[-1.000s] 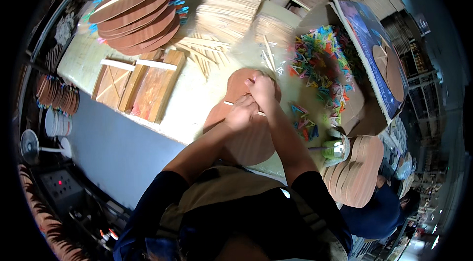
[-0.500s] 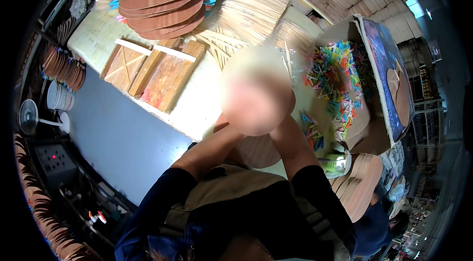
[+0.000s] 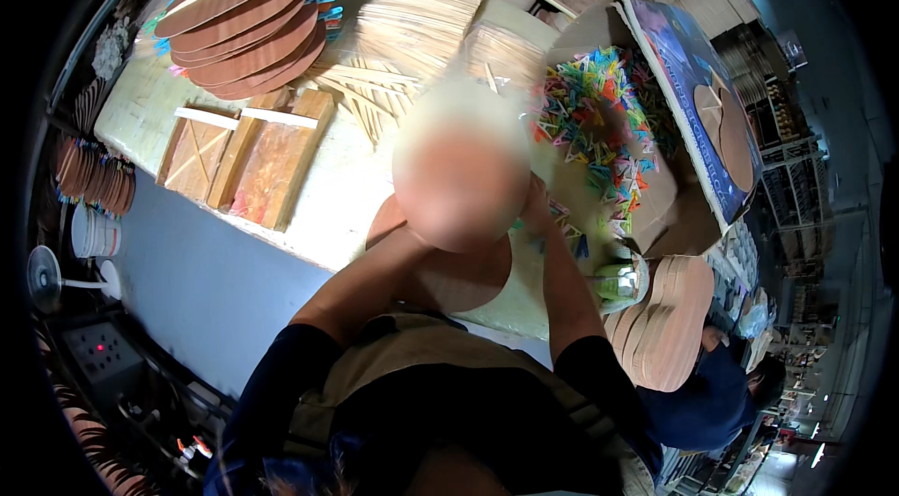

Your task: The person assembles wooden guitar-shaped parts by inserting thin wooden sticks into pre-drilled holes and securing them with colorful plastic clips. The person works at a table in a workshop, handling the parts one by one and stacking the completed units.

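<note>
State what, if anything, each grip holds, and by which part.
It cannot be told: a blur covers the left grip and much of the right grip, so any hold on the brown board is hidden.

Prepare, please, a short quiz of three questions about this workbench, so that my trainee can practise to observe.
1. Multiple choice: what lies in a heap spilling from the open cardboard box?
A) metal screws
B) colourful clips
C) paper cups

2. True or false: the wooden frames lie to the left of the brown panel in front of the person.

3. Short answer: can you tell what the person's left hand is holding?

Key:
1. B
2. True
3. No, a round blur hides it.
</note>
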Available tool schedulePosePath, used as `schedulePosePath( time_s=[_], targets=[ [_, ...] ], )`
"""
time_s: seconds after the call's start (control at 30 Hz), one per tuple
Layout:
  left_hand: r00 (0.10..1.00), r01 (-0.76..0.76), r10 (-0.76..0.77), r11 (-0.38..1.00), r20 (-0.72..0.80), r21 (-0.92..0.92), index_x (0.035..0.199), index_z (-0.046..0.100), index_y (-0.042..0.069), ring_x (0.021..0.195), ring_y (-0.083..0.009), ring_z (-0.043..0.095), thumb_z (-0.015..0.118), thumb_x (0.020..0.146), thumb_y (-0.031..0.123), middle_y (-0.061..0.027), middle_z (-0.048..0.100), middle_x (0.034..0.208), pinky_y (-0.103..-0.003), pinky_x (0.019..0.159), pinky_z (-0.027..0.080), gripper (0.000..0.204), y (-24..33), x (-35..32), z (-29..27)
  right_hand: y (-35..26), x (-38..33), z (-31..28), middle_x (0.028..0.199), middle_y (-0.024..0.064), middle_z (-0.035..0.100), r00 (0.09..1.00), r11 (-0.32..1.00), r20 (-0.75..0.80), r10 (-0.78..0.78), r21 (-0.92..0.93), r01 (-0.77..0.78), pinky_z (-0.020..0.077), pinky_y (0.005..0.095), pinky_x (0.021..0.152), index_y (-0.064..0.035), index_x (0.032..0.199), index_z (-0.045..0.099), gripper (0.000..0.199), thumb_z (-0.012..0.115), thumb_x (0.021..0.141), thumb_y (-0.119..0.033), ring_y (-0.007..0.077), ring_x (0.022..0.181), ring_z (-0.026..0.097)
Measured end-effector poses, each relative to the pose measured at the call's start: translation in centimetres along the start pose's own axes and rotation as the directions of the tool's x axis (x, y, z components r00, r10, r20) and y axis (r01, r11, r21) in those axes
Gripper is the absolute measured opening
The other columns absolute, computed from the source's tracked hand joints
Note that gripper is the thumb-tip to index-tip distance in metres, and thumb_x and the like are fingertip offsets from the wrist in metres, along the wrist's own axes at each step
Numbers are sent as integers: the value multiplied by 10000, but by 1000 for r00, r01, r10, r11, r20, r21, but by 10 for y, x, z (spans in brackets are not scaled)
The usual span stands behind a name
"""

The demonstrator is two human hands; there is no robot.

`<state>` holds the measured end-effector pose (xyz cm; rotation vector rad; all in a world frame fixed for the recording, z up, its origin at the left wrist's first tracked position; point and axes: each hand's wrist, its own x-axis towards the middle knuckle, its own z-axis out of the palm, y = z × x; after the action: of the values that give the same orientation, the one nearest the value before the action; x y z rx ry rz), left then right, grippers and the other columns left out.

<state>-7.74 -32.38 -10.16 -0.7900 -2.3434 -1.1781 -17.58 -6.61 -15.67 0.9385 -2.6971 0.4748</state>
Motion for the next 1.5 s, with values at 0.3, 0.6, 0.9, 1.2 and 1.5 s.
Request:
schedulePosePath(
  time_s=[0.3,0.6,0.9,1.2,1.5],
  targets=[
    [976,201,-212,961,-40,-190,897,614,30,854,-283,579,550,762,72,-141,593,896,-357,769,470,155,-19,2,-19,-36,-59,-21,1112,128,564,984,961,12,175,-221,-168,470,470,857,-116,1000,554,223,574,783,-165,349,1127,480],
    [75,383,-644,724,-762,-574,970,609,38,715,-107,559,577,853,15,-25,606,830,-237,637,473,123,-172,-134,-256,-75,-64,-43,805,156,624,871,848,143,470,-346,-401,470,452,612,-29,721,589,240,644,774,-257,336,763,607],
    [-381,529,-777,261,-501,-808,998,641,-28,697,-193,627,670,825,238,-122,665,869,-339,609,506,319,-324,-208,-355,-74,-76,-22,784,204,587,814,815,9,580,-13,-580,465,466,628,-16,786,558,138,597,787,-148,402,746,588],
    [-170,-5,-897,415,-409,-910,872,590,20,689,-196,574,568,866,83,-72,598,810,-320,587,497,67,-292,-194,-348,-90,-72,-27,760,165,564,833,836,-68,549,32,-548,449,479,608,-43,776,552,172,636,789,-192,392,734,566],
    [495,419,-402,887,-770,-194,856,564,7,790,-144,506,617,835,51,-39,543,847,-263,754,426,72,-74,-98,-230,-75,-99,-6,973,170,545,865,865,31,501,1,-501,483,471,693,-63,994,562,221,569,776,-95,391,835,562]
  ],
)
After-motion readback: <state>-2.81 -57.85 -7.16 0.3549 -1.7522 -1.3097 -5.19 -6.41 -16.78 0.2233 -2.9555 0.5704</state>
